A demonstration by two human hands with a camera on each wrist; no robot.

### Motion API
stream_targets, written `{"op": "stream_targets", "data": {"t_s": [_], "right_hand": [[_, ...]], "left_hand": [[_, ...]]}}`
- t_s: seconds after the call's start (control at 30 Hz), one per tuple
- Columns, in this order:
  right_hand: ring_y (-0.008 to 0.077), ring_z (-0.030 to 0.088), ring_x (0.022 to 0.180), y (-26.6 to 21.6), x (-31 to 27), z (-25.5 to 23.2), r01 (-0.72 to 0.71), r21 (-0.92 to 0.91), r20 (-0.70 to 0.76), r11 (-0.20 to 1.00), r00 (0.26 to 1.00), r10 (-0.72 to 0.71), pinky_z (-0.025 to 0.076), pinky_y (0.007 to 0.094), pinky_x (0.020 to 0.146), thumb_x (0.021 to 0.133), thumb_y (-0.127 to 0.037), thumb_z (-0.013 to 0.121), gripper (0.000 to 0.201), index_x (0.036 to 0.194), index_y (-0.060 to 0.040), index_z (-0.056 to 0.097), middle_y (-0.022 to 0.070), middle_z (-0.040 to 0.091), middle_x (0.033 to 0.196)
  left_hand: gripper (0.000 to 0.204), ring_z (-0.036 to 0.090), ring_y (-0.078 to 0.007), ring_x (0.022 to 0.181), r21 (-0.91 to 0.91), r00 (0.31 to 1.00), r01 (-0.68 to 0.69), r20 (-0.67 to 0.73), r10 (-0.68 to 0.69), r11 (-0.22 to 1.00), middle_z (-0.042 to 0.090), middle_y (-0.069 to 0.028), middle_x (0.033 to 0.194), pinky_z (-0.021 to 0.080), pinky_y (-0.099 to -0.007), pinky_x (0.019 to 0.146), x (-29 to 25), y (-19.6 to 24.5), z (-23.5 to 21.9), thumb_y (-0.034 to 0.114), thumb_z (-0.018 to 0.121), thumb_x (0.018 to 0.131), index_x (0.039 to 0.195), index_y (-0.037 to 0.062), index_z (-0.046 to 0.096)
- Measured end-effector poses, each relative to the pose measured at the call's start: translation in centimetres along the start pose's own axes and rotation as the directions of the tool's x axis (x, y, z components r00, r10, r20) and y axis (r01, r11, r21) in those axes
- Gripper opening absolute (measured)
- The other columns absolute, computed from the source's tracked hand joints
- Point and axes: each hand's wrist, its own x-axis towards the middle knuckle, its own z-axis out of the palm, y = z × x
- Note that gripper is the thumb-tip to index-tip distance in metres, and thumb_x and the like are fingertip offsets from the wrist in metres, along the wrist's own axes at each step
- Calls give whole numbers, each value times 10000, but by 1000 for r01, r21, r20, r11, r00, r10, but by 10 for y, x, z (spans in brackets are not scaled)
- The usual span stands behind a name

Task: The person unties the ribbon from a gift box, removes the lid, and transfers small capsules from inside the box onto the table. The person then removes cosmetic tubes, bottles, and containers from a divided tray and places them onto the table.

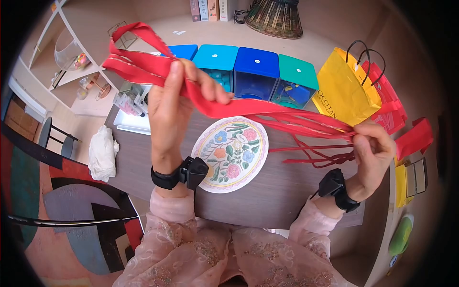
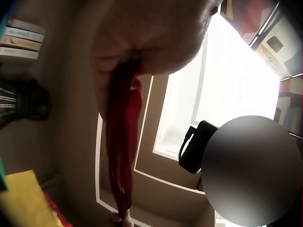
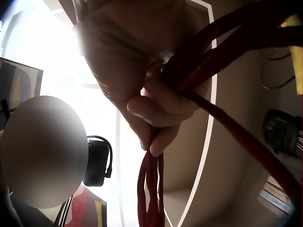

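Observation:
A bundle of red ribbon [image 1: 239,108] with thin gold edges stretches between both raised hands above the desk. My left hand [image 1: 169,103] grips it, with wide loops rising past the thumb at the upper left. At the right, my right hand [image 1: 373,153] pinches the narrower gathered strands, and loose ends dangle beneath them. In the left wrist view the ribbon [image 2: 124,137] runs down from the left hand [image 2: 147,38]. The right wrist view shows the right hand [image 3: 156,90] with its fingertips closed on several strands [image 3: 151,189].
Below the ribbon, a floral oval plate [image 1: 232,155] lies on the dark desk [image 1: 258,205]. Blue and green boxes [image 1: 256,71] stand behind it. A yellow paper bag [image 1: 342,86] and red bags are at the right, a white cloth [image 1: 103,154] at the left edge.

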Motion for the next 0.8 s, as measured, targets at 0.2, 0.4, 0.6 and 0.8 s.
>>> {"op": "stream_targets", "data": {"t_s": [0.2,0.4,0.6,0.8], "right_hand": [[-16,319,465,17,2,-21,128,-71,-480,989,865,-146,192,151,427,873,-12,587,175,1035,11,649,-10,577,704],[-5,380,520,6,10,-23,104,-330,-793,938,508,-336,233,141,471,853,-59,647,201,1037,22,661,37,651,788],[33,568,705,15,8,-25,-53,-475,-631,878,716,-299,373,130,573,845,-53,655,177,1005,21,678,48,675,858],[53,587,705,26,17,-22,-189,-613,-458,767,876,-151,441,168,616,846,-93,663,167,992,-15,685,39,673,804]], "left_hand": [[366,656,-223,834,351,965,233,33,-261,907,650,-177,938,545,-338,704,-5,-5,-5,265,425,988,1037,-69,566],[298,643,-176,828,578,827,173,355,-436,797,661,-117,930,522,-291,710,-5,-2,-10,223,500,950,1002,-45,619],[261,639,-167,832,527,862,207,300,-408,824,653,-117,904,522,-285,725,-4,0,-12,182,497,951,977,-52,612],[252,643,-200,849,547,859,201,299,-415,812,640,-151,933,539,-309,733,-5,3,-10,136,457,962,996,-73,594]]}}
